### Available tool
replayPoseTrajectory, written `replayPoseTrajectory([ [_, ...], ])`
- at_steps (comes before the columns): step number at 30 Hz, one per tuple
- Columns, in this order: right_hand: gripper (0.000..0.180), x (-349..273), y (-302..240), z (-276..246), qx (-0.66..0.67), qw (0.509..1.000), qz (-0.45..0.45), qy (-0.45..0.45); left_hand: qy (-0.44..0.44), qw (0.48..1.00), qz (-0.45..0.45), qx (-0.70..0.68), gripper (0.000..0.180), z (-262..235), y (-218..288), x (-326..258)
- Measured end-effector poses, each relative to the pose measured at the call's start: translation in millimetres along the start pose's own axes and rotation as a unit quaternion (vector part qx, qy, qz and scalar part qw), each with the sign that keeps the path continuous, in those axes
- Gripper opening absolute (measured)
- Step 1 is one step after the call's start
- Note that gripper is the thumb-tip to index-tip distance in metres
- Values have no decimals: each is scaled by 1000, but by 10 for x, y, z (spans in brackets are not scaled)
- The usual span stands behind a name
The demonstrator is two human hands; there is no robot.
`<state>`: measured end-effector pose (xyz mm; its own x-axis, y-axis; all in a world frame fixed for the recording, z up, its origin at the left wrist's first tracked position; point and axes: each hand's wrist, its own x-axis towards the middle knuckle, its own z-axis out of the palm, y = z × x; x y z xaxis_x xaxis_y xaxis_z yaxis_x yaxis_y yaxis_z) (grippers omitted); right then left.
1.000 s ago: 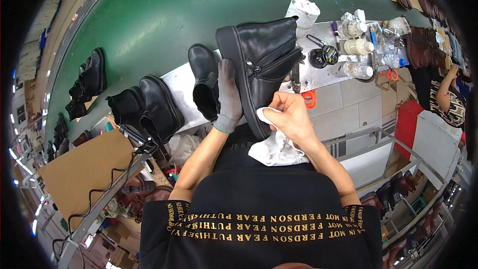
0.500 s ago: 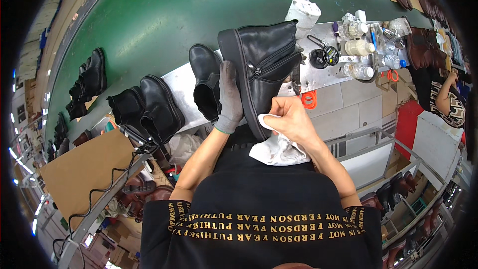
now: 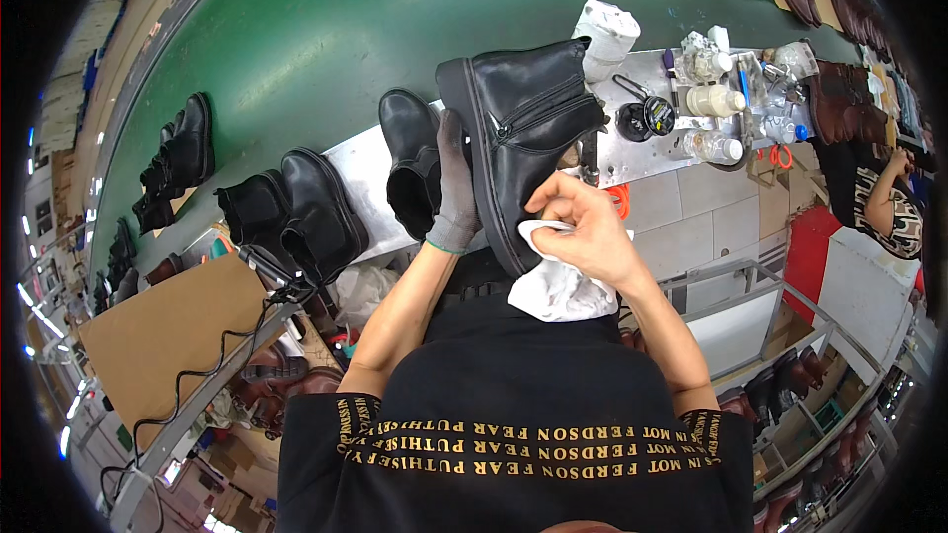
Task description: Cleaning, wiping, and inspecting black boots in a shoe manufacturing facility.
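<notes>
A black leather ankle boot [image 3: 518,143] with a side zip is held up on its side in front of me, its toe towards my body. My left hand [image 3: 455,188], in a grey glove, grips it along the dark sole; some of its fingers are hidden behind the boot. By the toe, my bare right hand [image 3: 590,234] pinches a white cloth [image 3: 561,286], most of which hangs below the fingers. A second black boot [image 3: 411,163] stands just left of my gloved hand.
A pair of black boots [image 3: 318,202] stands further left on the green table [image 3: 326,30]. To the right, a metal strip [image 3: 632,153] carries a white roll [image 3: 605,39], a round black tin [image 3: 647,118] and several plastic bottles [image 3: 714,101]. A person [image 3: 884,202] is at far right.
My right hand and the cloth have shifted slightly right, from the sole edge towards the toe's upper. The boot has moved a little to the right in my left hand.
</notes>
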<state>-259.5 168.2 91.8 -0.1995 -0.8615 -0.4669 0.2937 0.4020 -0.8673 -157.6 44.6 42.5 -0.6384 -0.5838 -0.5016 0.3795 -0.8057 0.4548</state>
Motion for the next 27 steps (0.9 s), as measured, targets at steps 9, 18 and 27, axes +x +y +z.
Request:
replayPoseTrajectory([
  [9,11,100,85,110,-111,991,-70,28,-1,993,33,113,50,-5,-26,-10],
  [18,9,117,247,171,33,996,-16,78,-18,999,1,47,45,-336,-167,134],
  [27,6,108,170,139,22,999,5,50,27,928,159,337,44,-173,-120,11],
])
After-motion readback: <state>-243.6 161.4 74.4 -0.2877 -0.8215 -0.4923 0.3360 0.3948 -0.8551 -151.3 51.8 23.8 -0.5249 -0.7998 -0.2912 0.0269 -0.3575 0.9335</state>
